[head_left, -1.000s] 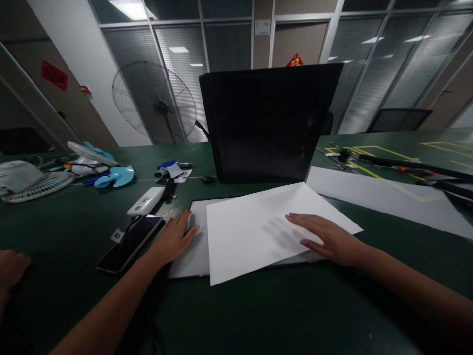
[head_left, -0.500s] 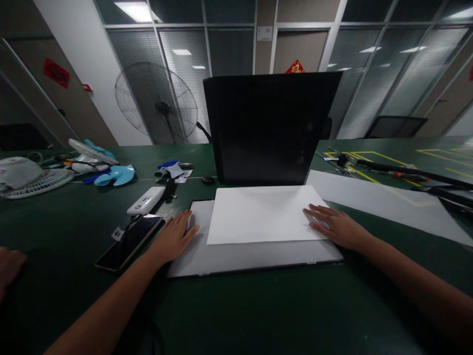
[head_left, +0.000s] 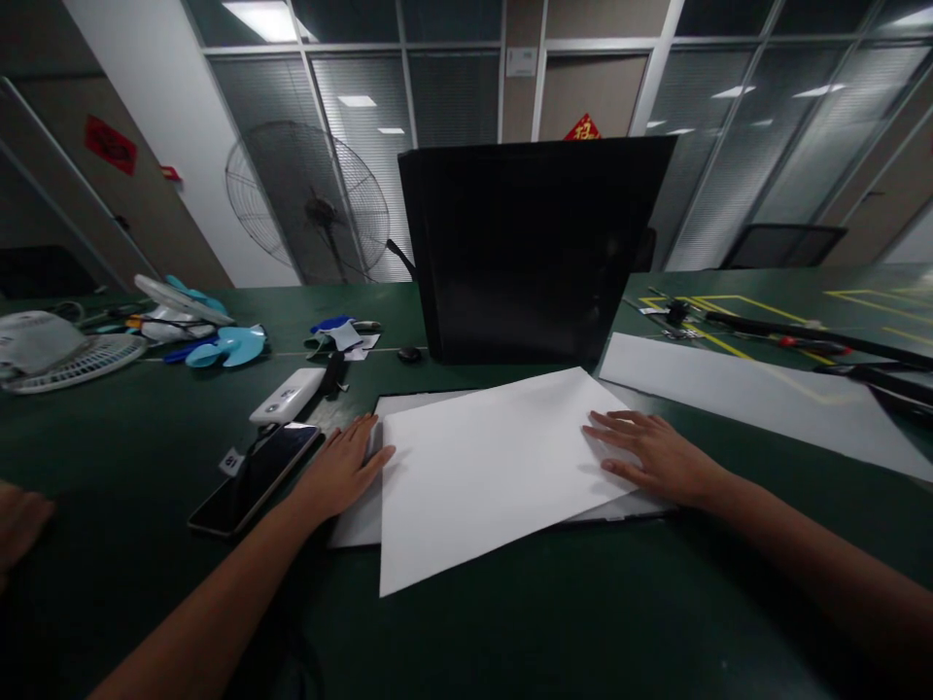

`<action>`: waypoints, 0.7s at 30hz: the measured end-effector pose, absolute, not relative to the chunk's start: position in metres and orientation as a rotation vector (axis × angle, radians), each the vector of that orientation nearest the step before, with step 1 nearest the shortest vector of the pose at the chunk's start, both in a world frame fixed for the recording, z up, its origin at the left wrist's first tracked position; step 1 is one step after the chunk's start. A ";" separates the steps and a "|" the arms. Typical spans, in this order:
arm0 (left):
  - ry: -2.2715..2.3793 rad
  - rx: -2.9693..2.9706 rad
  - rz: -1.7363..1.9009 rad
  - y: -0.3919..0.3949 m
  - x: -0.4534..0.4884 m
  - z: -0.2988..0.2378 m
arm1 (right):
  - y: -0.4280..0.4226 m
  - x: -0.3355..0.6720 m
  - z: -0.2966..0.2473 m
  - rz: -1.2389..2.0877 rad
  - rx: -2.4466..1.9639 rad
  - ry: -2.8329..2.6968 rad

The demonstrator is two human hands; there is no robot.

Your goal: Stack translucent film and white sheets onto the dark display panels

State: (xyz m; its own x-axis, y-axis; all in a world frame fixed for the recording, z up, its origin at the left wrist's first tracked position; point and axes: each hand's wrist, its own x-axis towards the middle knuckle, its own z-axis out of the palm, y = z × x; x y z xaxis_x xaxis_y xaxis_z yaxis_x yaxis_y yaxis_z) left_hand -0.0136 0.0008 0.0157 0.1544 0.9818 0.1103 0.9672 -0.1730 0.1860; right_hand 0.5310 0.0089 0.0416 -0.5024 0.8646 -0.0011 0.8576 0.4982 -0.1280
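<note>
A white sheet (head_left: 488,462) lies turned at an angle over a pale, dark-edged panel (head_left: 357,520), its near left corner sticking out past the panel's front edge. My right hand (head_left: 652,457) rests with spread fingers on the sheet's right side. At the left, my left hand (head_left: 342,472) lies flat on the panel's left edge, fingers stretched out and the thumb at the sheet's left edge. Behind the sheet stands a large black panel (head_left: 535,253), upright and leaning slightly. Neither hand grips anything.
Left of my left hand lie a smartphone (head_left: 255,481) and a white handheld device (head_left: 290,396). Fan parts (head_left: 229,346) are piled farther left. Another white sheet (head_left: 758,399) lies to the right, near black bars (head_left: 816,335). Another person's hand (head_left: 21,520) shows at the left edge.
The white sheet has turned and slid left and toward me, so its near left corner now overhangs the panel. My right hand has shifted slightly left; my left hand stays put.
</note>
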 end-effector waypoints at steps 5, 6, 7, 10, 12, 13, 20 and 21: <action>1.982 2.319 0.258 -0.002 -0.009 0.022 | 0.007 0.523 0.044 0.171 -1.584 -2.628; 1.985 2.312 0.253 -0.002 -0.009 0.023 | 0.007 0.520 0.045 0.162 -1.604 -2.621; 1.986 2.306 0.250 -0.002 -0.008 0.024 | 0.007 0.517 0.045 0.151 -1.619 -2.616; 1.986 2.294 0.249 -0.002 -0.008 0.024 | 0.006 0.510 0.047 0.129 -1.614 -2.619; 1.988 2.296 0.252 -0.002 -0.008 0.024 | 0.004 0.507 0.047 0.130 -1.584 -2.629; 1.988 2.299 0.251 -0.001 -0.009 0.023 | 0.003 0.506 0.047 0.135 -1.568 -2.636; 1.980 2.317 0.259 0.000 -0.012 0.022 | -0.001 0.509 0.048 0.172 -1.448 -2.684; 1.970 2.315 0.259 0.000 -0.012 0.022 | 0.000 0.509 0.048 0.184 -1.448 -2.691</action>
